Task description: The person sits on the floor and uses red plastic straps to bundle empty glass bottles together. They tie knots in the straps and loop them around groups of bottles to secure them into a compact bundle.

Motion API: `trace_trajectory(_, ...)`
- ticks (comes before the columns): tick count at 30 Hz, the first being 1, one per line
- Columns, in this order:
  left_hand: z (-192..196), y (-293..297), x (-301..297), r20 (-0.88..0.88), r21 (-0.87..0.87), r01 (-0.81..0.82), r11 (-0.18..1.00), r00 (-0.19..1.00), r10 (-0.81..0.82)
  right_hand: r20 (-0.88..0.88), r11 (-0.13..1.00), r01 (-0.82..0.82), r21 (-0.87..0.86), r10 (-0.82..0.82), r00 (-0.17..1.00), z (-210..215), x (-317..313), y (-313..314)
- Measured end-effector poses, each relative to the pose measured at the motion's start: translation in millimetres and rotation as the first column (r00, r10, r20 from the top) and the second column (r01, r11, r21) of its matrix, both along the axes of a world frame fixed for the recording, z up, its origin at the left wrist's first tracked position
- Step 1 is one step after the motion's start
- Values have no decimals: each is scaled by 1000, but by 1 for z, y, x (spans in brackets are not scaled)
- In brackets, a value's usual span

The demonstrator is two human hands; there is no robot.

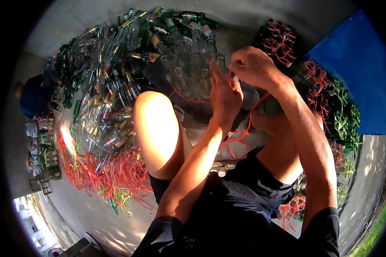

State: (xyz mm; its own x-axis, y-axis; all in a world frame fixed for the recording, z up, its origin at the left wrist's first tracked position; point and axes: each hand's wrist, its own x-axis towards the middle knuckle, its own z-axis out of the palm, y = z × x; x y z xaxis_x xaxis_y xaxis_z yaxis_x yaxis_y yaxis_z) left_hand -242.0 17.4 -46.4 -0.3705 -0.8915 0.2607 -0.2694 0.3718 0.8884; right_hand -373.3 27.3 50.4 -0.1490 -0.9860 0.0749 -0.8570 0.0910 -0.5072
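Closest:
Left hand (224,96): flat, fingers straight and together, pressed against clear bottles (193,73); no closed grip.
Right hand (255,66): grip pinched shut on red string (244,128) above bottle necks.
Advice: best kept taut, bottles steadied while looping.
Bundle: between knees, on floor.
Farther: bottle heap (111,64); tied bundles (278,40) right.

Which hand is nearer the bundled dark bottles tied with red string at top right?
Right. The right hand is just left of the bundle; the left hand is lower and farther left, against the clear bottles.
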Motion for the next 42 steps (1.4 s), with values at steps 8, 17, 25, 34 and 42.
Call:
trace_trajectory(8, -42, -29, -35, -219, -21, -108, 994, 970, 101, -254, 985, -166, -51, 148, 956, 7, -4, -28)
trace_trajectory(17, -41, -29, -61, -616, 356, -135, 925, 710, 340, -391, 963, -266, 40, 260, 883, 16, 1, -60)
trace_trajectory(25, -19, -22, -48, -209, 92, -349, 932, 909, 361, -439, 949, -315, 11, 288, 851, 12, -2, -79)
trace_trajectory(34, -24, -24, -50, -257, 36, -356, 934, 900, 353, -344, 969, -242, 43, 242, 907, 2, -14, -91)
trace_trajectory(42, -16, -20, -47, -270, 41, -337, 941, 903, 335, -213, 981, -192, -29, 182, 960, -17, -33, -80)
